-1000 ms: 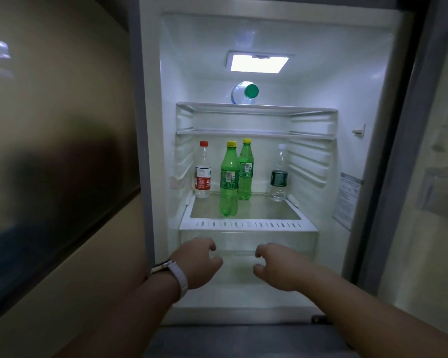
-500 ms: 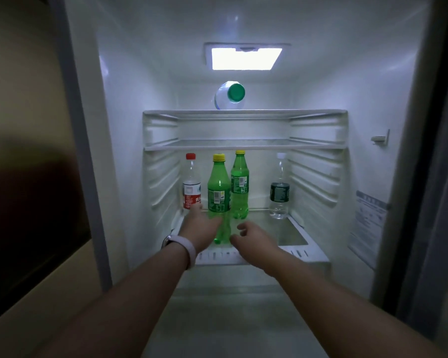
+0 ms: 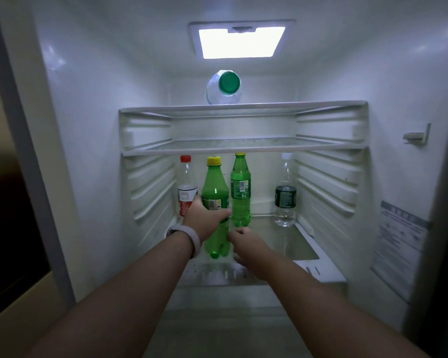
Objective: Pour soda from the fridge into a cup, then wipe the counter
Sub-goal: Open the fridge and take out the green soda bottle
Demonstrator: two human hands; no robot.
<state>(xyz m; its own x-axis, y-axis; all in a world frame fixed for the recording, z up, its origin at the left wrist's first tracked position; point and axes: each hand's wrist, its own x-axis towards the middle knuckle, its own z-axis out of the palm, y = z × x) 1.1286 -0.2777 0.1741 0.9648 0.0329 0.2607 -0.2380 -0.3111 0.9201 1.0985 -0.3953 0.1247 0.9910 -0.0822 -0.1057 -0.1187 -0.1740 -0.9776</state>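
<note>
The open white fridge [image 3: 88, 125] keeps its drinks upright on the lowest glass shelf [image 3: 290, 241], within arm's reach. Of four bottles, the nearer green plastic soda bottle with a yellow cap [image 3: 215, 192] stands foremost, probably why it was chosen. The left hand [image 3: 204, 218] wraps its middle from nine o'clock, gripping it. The right hand [image 3: 246, 241], loosely open and empty, waits at the bottle's four o'clock, near its base.
</note>
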